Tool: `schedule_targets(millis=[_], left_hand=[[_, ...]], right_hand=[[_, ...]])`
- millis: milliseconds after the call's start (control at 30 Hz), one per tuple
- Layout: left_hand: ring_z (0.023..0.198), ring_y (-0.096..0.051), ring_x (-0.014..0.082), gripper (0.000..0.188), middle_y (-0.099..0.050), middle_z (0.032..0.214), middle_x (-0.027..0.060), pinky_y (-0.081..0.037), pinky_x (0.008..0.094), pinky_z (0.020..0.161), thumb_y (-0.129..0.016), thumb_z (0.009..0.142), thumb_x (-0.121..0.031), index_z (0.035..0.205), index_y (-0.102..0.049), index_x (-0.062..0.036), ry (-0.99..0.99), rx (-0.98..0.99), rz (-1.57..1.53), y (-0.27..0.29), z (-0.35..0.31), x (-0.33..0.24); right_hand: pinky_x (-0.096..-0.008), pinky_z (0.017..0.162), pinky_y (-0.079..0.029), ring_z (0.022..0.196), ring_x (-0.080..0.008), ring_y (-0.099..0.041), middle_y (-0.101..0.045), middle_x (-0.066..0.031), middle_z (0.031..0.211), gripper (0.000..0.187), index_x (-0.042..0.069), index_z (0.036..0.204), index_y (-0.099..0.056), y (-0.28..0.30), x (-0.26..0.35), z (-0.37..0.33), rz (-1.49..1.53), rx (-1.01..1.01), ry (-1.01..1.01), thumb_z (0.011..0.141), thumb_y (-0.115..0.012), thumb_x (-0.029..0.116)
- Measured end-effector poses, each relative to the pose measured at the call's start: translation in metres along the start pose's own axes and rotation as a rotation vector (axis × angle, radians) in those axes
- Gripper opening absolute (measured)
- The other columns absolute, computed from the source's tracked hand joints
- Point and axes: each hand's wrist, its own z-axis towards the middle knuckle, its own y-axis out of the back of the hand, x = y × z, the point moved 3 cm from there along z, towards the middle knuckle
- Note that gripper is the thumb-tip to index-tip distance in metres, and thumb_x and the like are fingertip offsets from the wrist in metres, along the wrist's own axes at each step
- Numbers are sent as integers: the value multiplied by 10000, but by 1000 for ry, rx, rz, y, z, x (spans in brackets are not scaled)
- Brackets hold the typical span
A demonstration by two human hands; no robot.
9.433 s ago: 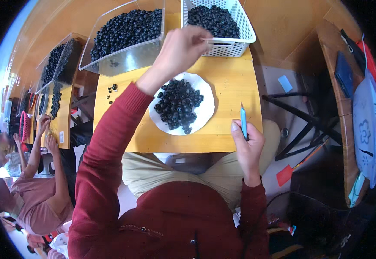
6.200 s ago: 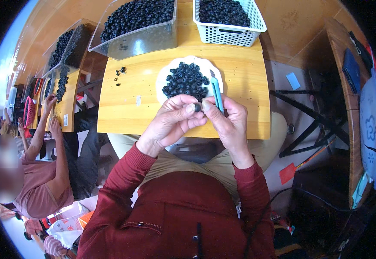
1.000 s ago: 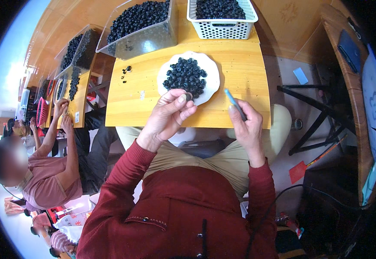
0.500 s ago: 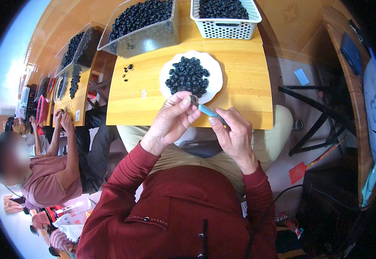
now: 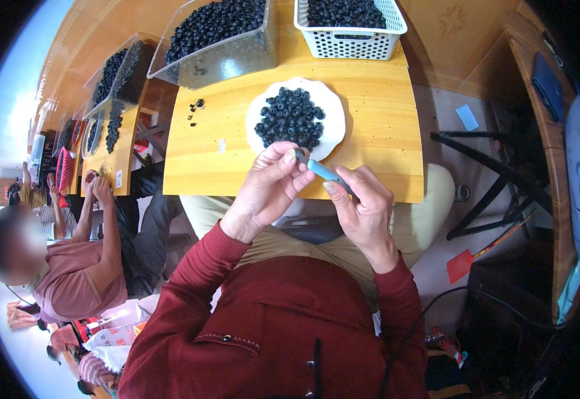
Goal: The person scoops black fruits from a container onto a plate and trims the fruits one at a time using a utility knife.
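Over the near edge of the table, my left hand (image 5: 263, 189) pinches a small black round part (image 5: 300, 155) between thumb and fingertips. My right hand (image 5: 366, 207) is closed around a slim tool with a light-blue handle (image 5: 323, 171). Its front end meets the black part; the exact shape of the tip is too small to tell. Just beyond my fingers stands a white plate (image 5: 333, 130) with a scalloped rim. A heap of black round parts (image 5: 290, 114), several showing a ring or hole on top, lies on it.
A clear plastic bin (image 5: 236, 66) and a white perforated basket (image 5: 353, 45), both full of black parts, stand at the back. A few loose pieces (image 5: 196, 105) lie on the wooden table (image 5: 383, 133). At left, a person (image 5: 90, 266) works at another table.
Both hands keep their grips, and the right hand with the tool has shifted very slightly to the right. The view has moved a little. At left, the other person's hands have shifted slightly.
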Motion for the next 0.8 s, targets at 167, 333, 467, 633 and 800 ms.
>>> schedule_targets(millis=[167, 333, 467, 633, 800], left_hand=[[913, -615, 159, 132, -621, 992, 56, -594, 331, 869, -662, 947, -96, 1079, -663, -88, -12, 94, 70, -13, -6, -4], [907, -557, 149, 154, -538, 954, 25, -582, 311, 841, -696, 924, -105, 1075, -668, -119, -11, 33, 81, -12, -2, -5], [919, -588, 152, 150, -578, 991, 35, -584, 314, 836, -690, 929, -103, 1077, -664, -108, 2, -24, 110, -4, -2, 0], [935, -658, 172, 128, -676, 1041, 74, -594, 350, 867, -670, 942, -95, 1069, -659, -87, 38, 6, 152, -7, -2, 7], [959, -686, 206, 125, -697, 1070, 107, -596, 371, 870, -657, 949, -75, 1072, -665, -57, 49, 18, 144, -8, -4, 10]], right_hand=[[-317, 579, -451, 636, -189, -578, -613, -93, 751, 243, -24, 1046, -696, 8, -15, 4, -30, -51, -184, 936, -698, 193], [-312, 590, -456, 654, -172, -600, -646, -107, 769, 244, -30, 1039, -708, 17, -7, 13, 126, -60, -149, 957, -677, 198], [-298, 642, -498, 723, -164, -650, -680, -106, 830, 268, -38, 1054, -705, 2, 2, 14, 326, 18, -190, 932, -713, 200], [-262, 656, -515, 746, -117, -658, -685, -75, 841, 262, -31, 1058, -707, -9, 6, 18, 472, 79, -233, 915, -736, 188], [-224, 639, -510, 736, -70, -642, -693, -43, 853, 216, -28, 1037, -709, -11, -2, 18, 612, 119, -290, 932, -719, 160]])
